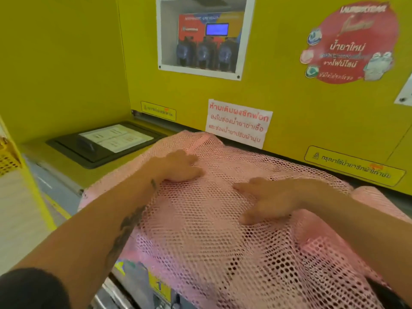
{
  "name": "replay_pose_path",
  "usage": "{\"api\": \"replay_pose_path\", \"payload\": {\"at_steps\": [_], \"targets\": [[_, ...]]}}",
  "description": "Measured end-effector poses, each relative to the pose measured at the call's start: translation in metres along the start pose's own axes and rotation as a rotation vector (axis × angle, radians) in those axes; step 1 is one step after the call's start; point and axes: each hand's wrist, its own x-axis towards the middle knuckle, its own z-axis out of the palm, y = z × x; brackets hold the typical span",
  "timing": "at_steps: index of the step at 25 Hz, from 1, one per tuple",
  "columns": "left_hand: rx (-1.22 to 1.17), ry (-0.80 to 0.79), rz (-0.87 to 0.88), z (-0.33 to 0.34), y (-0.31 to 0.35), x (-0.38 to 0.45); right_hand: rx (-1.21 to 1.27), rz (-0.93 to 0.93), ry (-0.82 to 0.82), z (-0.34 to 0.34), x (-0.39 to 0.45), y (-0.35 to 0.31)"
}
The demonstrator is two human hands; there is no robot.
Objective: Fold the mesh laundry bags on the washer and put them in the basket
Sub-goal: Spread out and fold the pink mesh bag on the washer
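A pink mesh laundry bag lies spread over the top of the washer and hangs down over its front edge. My left hand rests palm down on the far left part of the mesh, fingers curled a little. My right hand lies flat on the mesh at the middle right, fingers spread and pointing left. Neither hand grips the fabric. More pink mesh bunches at the right, behind my right forearm. No basket is in view.
A black detergent drawer lid with a white label sits on the washer top at the left. A yellow back wall with notices and a windowed dispenser box rises right behind the mesh. A yellow crate edge shows far left.
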Motion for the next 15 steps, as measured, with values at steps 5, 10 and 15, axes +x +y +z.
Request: {"api": "replay_pose_path", "payload": {"at_steps": [5,10,15], "targets": [[-0.331,0.377,-0.096,-0.023,-0.025,-0.022,0.016,0.096,0.265,-0.007,0.025,0.0],[-0.03,0.088,-0.181,-0.013,-0.036,-0.068,0.134,-0.079,0.271,-0.003,-0.025,0.0],[-0.039,0.088,-0.147,0.006,-0.074,-0.069,0.113,0.09,0.11,0.041,-0.045,-0.01]]}}
